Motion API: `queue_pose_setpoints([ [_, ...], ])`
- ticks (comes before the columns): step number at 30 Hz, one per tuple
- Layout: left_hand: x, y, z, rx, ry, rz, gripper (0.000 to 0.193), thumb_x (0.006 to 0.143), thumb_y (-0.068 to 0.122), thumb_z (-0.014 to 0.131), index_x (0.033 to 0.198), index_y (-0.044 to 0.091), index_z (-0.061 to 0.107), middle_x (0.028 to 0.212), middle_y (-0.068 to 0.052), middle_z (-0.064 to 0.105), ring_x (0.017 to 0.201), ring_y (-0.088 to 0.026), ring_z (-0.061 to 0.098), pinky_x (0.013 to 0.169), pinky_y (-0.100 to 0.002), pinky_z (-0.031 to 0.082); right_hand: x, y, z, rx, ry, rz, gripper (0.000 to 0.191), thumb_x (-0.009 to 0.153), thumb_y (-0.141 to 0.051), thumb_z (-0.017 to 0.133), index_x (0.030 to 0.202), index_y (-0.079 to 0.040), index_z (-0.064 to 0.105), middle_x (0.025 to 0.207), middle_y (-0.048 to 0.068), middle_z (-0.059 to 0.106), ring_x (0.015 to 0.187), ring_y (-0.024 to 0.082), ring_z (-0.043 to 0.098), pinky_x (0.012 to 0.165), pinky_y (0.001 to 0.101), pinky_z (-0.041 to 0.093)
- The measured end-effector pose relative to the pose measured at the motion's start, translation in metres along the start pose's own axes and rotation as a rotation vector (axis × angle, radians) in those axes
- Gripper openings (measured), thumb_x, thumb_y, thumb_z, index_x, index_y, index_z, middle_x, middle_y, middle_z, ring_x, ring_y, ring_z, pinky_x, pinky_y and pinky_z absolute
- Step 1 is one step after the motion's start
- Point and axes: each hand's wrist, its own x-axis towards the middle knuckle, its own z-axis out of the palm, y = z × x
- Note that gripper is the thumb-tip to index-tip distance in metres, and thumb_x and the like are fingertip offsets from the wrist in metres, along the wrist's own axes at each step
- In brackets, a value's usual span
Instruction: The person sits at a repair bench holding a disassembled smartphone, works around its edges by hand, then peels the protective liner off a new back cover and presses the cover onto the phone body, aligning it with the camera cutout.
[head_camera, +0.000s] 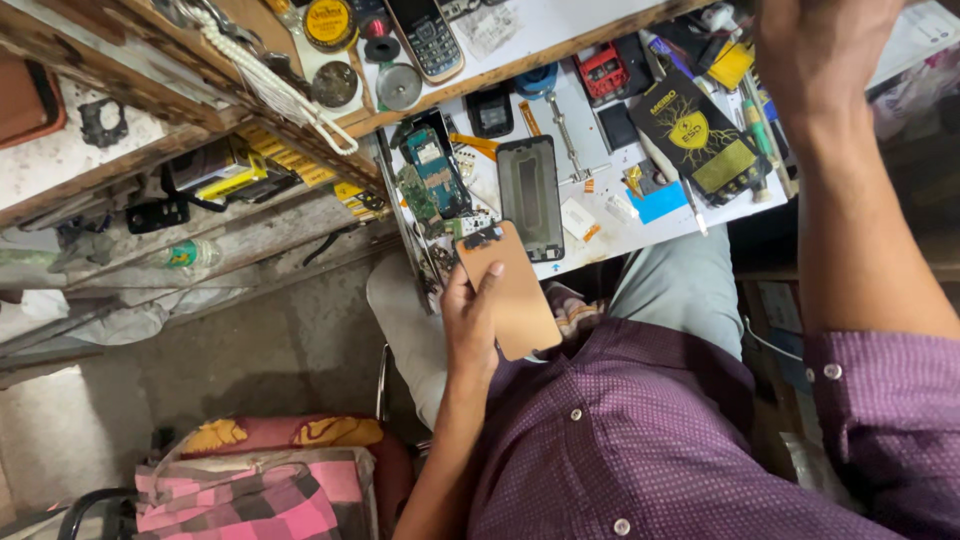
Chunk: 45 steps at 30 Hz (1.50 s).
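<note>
Left hand fingers grip the detached copper phone back; stripped frame lies beyond on worktop; right hand raised, grasp indiscernible.

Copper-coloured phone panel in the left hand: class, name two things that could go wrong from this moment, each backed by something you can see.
1. The left hand pinches the copper-coloured panel by one edge, over the lap and beyond the workbench; it might slip and fall.
2. The raised right hand hovers above crowded tools and the black packet; lowering it carelessly could knock small parts off.
</note>
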Motion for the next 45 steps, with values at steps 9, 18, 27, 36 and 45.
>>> queue_pose_setpoints([
  [9, 0.007, 0.006, -0.002, -0.064, 0.002, 0.018, 0.034, 0.097, 0.014, 0.070, 0.129, 0.001, 0.063, 0.116, -0.002, 0.071, 0.100, -0.009, 0.066, 0.088, -0.027, 0.054, -0.029, -0.063, -0.052, 0.207, -0.224, 0.249, 0.007, 0.104, 0.000, 0.079, 0.102, 0.004, 0.073, 0.089, 0.017, 0.065, 0.081, 0.029, 0.066, 0.072, 0.0391, 0.051],
  [18, 0.008, 0.000, 0.003, -0.035, -0.013, 0.020, 0.033, 0.098, 0.012, 0.069, 0.129, 0.001, 0.063, 0.117, -0.003, 0.071, 0.101, -0.009, 0.066, 0.089, -0.026, 0.054, -0.084, -0.059, -0.053, -0.032, -0.318, 0.261, 0.039, 0.085, -0.013, 0.086, 0.118, 0.004, 0.074, 0.102, 0.018, 0.062, 0.095, 0.038, 0.059, 0.081, 0.0460, 0.048],
  [27, 0.002, -0.001, 0.006, -0.005, -0.019, 0.015, 0.031, 0.099, 0.012, 0.070, 0.126, -0.001, 0.064, 0.113, -0.005, 0.072, 0.097, -0.010, 0.066, 0.085, -0.027, 0.054, -0.101, -0.054, -0.033, -0.017, -0.339, 0.342, 0.038, 0.084, -0.016, 0.093, 0.109, -0.001, 0.069, 0.109, 0.020, 0.064, 0.103, 0.040, 0.060, 0.086, 0.0483, 0.047],
  [36, 0.001, -0.009, 0.006, -0.029, -0.044, 0.015, 0.029, 0.100, 0.011, 0.069, 0.126, 0.000, 0.064, 0.116, -0.005, 0.071, 0.101, -0.009, 0.066, 0.090, -0.026, 0.052, -0.076, -0.065, -0.062, 0.338, -0.244, 0.623, 0.024, 0.106, -0.002, 0.077, 0.121, 0.004, 0.061, 0.109, 0.017, 0.074, 0.089, 0.021, 0.072, 0.077, 0.0316, 0.053],
  [45, 0.002, -0.018, 0.006, -0.030, -0.067, 0.010, 0.029, 0.100, 0.009, 0.067, 0.127, 0.000, 0.063, 0.114, -0.004, 0.071, 0.099, -0.009, 0.066, 0.087, -0.026, 0.054, -0.092, -0.079, -0.058, 1.013, -0.335, 1.026, 0.022, 0.109, 0.000, 0.062, 0.129, 0.001, 0.070, 0.098, -0.003, 0.067, 0.085, 0.003, 0.058, 0.081, 0.0181, 0.047],
])
